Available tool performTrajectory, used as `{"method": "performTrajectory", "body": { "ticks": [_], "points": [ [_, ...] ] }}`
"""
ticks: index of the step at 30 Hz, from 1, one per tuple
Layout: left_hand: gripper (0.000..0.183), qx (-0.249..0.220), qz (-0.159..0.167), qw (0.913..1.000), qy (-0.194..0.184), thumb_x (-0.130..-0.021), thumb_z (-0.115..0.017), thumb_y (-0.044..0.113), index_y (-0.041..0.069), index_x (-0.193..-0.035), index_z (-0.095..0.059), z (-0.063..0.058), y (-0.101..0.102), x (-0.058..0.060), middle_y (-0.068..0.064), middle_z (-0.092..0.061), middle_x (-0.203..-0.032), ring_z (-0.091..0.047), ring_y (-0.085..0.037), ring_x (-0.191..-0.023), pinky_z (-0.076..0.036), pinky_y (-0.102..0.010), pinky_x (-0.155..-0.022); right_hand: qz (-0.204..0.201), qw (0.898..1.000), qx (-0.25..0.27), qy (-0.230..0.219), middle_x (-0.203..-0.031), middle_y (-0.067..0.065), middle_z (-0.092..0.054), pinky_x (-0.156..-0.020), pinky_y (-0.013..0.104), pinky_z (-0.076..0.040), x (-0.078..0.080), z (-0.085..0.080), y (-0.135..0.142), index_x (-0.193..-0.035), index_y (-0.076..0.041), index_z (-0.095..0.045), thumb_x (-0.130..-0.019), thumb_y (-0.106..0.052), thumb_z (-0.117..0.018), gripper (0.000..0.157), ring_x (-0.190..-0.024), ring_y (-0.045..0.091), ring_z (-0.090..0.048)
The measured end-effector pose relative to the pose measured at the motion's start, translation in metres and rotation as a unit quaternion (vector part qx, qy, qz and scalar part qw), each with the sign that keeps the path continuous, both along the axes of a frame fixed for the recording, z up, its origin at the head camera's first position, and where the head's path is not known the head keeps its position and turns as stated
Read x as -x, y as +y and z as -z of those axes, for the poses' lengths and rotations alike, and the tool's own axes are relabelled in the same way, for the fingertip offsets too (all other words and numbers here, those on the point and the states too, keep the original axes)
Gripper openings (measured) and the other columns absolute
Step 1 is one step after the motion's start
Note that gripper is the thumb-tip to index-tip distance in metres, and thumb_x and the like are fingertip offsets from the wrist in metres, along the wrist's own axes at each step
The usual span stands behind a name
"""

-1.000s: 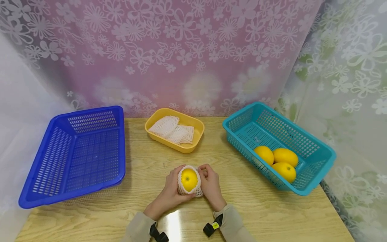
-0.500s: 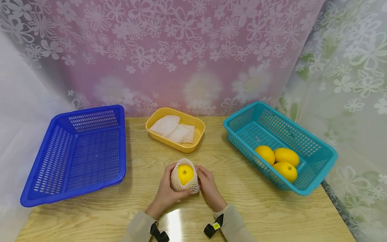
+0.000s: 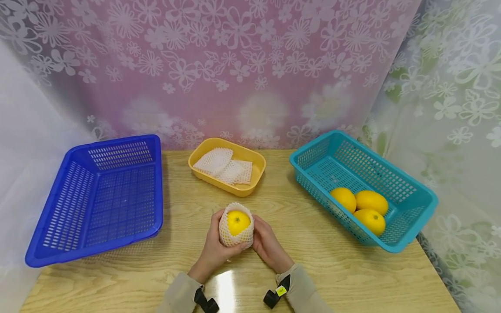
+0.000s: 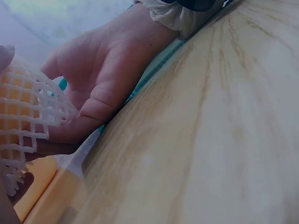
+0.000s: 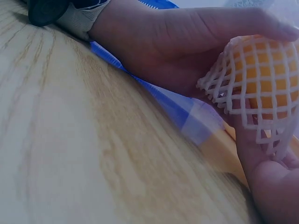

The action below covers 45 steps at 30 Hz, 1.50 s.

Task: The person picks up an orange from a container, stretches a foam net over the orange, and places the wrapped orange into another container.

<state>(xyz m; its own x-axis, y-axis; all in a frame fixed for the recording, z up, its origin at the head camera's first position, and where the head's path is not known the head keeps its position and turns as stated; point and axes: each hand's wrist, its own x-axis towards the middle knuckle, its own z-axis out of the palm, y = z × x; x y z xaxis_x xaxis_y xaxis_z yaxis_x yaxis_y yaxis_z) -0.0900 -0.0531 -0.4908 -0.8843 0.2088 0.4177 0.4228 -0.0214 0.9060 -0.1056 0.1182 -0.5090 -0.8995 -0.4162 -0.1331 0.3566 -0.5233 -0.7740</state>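
A yellow oval fruit sits inside a white foam net sleeve, its top with a small stem scar showing through the opening. My left hand holds the wrapped fruit from the left, thumb across the near side. From the right, my right hand pinches the lower part of the net with curled fingers. In the left wrist view, the right hand's fingers lie at the net's tapered end. The right wrist view shows the left thumb over the netted fruit.
A blue basket stands left. Behind the hands, a yellow tray bears flat foam nets. At right, a teal basket holds three yellow fruits. A pink flowered curtain hangs behind the wooden table.
The netted fruit has shifted slightly left and away from me, and the net now stands higher around its top. My right hand has slid down along its side.
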Motion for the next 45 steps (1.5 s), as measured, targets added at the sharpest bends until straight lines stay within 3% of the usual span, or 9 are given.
{"method": "performTrajectory", "body": {
  "ticks": [4, 12, 22, 25, 29, 32, 38, 42, 45],
  "points": [
    [0.091, -0.01, 0.012, 0.9999, -0.003, -0.064, -0.083, -0.002, 0.008, -0.138, -0.031, 0.001, 0.0, 0.001, -0.01, -0.045, -0.132, -0.047, -0.018, -0.115, -0.037, -0.024, -0.097, 0.005, 1.0, -0.002, -0.006, -0.13, 0.009, -0.049, -0.097, 0.036, -0.042, 0.0, -0.001, 0.0, -0.136, 0.0, -0.037, -0.1, -0.03, -0.043, 0.048, -0.117, 0.019, -0.051],
    [0.081, -0.031, 0.017, 0.9987, -0.037, -0.067, -0.078, -0.004, 0.0, -0.132, -0.03, -0.003, -0.002, 0.0, -0.011, -0.046, -0.127, -0.048, -0.015, -0.111, -0.038, -0.024, -0.095, 0.02, 1.0, -0.008, -0.012, -0.114, 0.006, -0.055, -0.087, 0.032, -0.048, 0.001, -0.001, -0.002, -0.113, -0.01, -0.052, -0.101, -0.023, -0.043, 0.021, -0.103, 0.015, -0.056],
    [0.091, -0.013, 0.011, 0.9988, -0.045, -0.062, -0.083, -0.003, 0.008, -0.135, -0.029, -0.004, -0.001, -0.001, -0.009, -0.046, -0.13, -0.048, -0.016, -0.114, -0.037, -0.022, -0.097, 0.016, 1.0, 0.001, 0.003, -0.116, 0.005, -0.055, -0.092, 0.032, -0.047, 0.0, 0.001, -0.002, -0.115, -0.011, -0.052, -0.1, -0.027, -0.045, 0.023, -0.107, 0.014, -0.056],
    [0.089, -0.02, 0.005, 0.9993, -0.032, -0.063, -0.082, -0.003, 0.005, -0.135, -0.03, -0.001, -0.001, 0.001, -0.009, -0.047, -0.127, -0.049, -0.015, -0.111, -0.038, -0.022, -0.095, 0.02, 1.0, -0.004, 0.015, -0.113, 0.003, -0.057, -0.089, 0.031, -0.048, -0.001, 0.001, -0.003, -0.113, -0.012, -0.053, -0.101, -0.025, -0.043, 0.02, -0.103, 0.013, -0.057],
    [0.083, -0.052, -0.013, 0.9979, -0.037, -0.065, -0.078, -0.003, 0.005, -0.134, -0.032, 0.013, -0.003, 0.005, -0.011, -0.048, -0.123, -0.05, -0.016, -0.107, -0.041, -0.024, -0.091, 0.037, 0.998, -0.032, 0.027, -0.104, 0.002, -0.058, -0.08, 0.028, -0.05, -0.002, 0.003, -0.007, -0.107, -0.011, -0.054, -0.1, -0.023, -0.045, 0.016, -0.093, 0.012, -0.057],
    [0.078, -0.079, -0.033, 0.9945, -0.059, -0.07, -0.073, 0.001, 0.008, -0.135, -0.032, 0.022, -0.005, 0.008, -0.009, -0.048, -0.122, -0.051, -0.017, -0.105, -0.043, -0.025, -0.089, 0.064, 0.994, -0.081, 0.043, -0.098, 0.003, -0.057, -0.074, 0.025, -0.049, -0.003, 0.002, -0.01, -0.106, -0.006, -0.052, -0.096, -0.023, -0.052, 0.019, -0.087, 0.011, -0.056],
    [0.076, -0.139, -0.043, 0.9864, -0.075, -0.079, -0.061, 0.012, 0.008, -0.145, -0.024, 0.023, -0.007, 0.009, -0.008, -0.048, -0.125, -0.052, -0.016, -0.108, -0.044, -0.024, -0.091, 0.143, 0.969, -0.17, 0.105, -0.088, 0.005, -0.054, -0.056, 0.022, -0.043, -0.004, 0.001, -0.012, -0.113, 0.004, -0.049, -0.094, -0.02, -0.058, 0.032, -0.069, 0.011, -0.05],
    [0.068, -0.16, -0.03, 0.9839, -0.073, -0.082, -0.055, 0.02, 0.0, -0.141, -0.029, 0.023, -0.007, 0.008, -0.006, -0.054, -0.117, -0.056, -0.013, -0.102, -0.046, -0.023, -0.088, 0.163, 0.969, -0.133, 0.132, -0.087, 0.008, -0.052, -0.058, 0.022, -0.044, -0.003, 0.001, -0.01, -0.112, 0.012, -0.047, -0.095, -0.018, -0.054, 0.035, -0.069, 0.014, -0.05],
    [0.062, -0.164, -0.005, 0.9839, -0.072, -0.084, -0.054, 0.023, -0.004, -0.136, -0.034, 0.023, -0.007, 0.007, -0.005, -0.058, -0.111, -0.059, -0.012, -0.096, -0.049, -0.024, -0.084, 0.141, 0.975, -0.095, 0.147, -0.094, 0.008, -0.056, -0.067, 0.023, -0.049, -0.004, 0.001, -0.01, -0.113, 0.013, -0.046, -0.097, -0.019, -0.051, 0.036, -0.081, 0.015, -0.056]
  ]
}}
